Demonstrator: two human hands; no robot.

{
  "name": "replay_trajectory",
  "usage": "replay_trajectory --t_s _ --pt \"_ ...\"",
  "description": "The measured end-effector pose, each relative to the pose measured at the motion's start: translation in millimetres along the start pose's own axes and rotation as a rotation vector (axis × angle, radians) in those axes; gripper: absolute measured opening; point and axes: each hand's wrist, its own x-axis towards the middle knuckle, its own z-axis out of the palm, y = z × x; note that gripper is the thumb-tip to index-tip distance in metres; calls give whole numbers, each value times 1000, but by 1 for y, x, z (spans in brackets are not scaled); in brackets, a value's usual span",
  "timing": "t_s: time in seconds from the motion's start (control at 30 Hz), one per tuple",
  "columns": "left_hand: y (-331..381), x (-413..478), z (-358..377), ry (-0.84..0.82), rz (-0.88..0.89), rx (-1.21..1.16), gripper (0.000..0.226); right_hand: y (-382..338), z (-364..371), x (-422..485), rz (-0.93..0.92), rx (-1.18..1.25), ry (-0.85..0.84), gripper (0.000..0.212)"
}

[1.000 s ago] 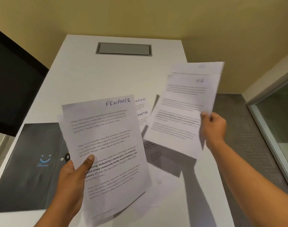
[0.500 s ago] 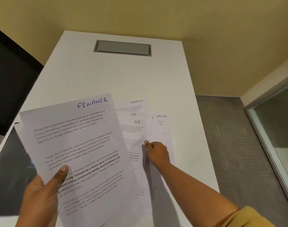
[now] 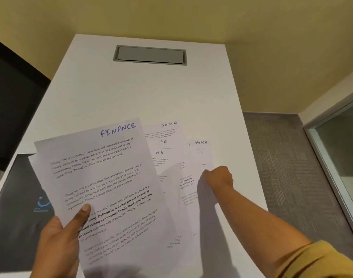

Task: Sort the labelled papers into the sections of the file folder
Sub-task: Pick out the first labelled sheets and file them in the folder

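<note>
FINANCE sheet held raised above the table, file folder flat at its left.
Left hand clamps the sheet, thumb on its face. Loose papers lie fanned alongside; right hand, fingers curled, meets their right edge near the table's right edge; whether it grips cannot be determined.

Office room, white desk with grey cable flap upper centre, grey carpet at right, metal-framed glass partition far right, papers headed FINANCE, HR, ADMIN
</note>
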Motion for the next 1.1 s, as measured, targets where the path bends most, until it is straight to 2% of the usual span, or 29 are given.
replay_trajectory --t_s 0.13,0.2,0.27,0.33,0.53,0.67,0.83,0.93,1.1 --pt "0 7 3 -2 -19 2 31 -3 -3 8 111 272 -192 16" --pt "1 10 5 -14 -20 8 29 -3 -9 7 76 225 -205 9" --pt "2 13 8 -39 -15 2 28 -1 -15 7 -44 160 -138 15" --pt "4 15 9 -73 -19 -12 27 6 -27 8 -129 215 -65 20" --pt "4 15 10 -139 -17 -24 34 22 -71 9 -235 259 197 28" --pt "7 9 10 -134 11 -1 30 31 -101 3 -332 331 323 17" --pt "6 4 4 -115 2 14 32 37 -126 -3 -380 526 401 16" --pt "3 5 3 -95 -13 11 29 35 -139 -18 -353 777 373 16" --pt "6 0 13 -77 25 2 19 35 -157 -45 -445 1014 334 14"
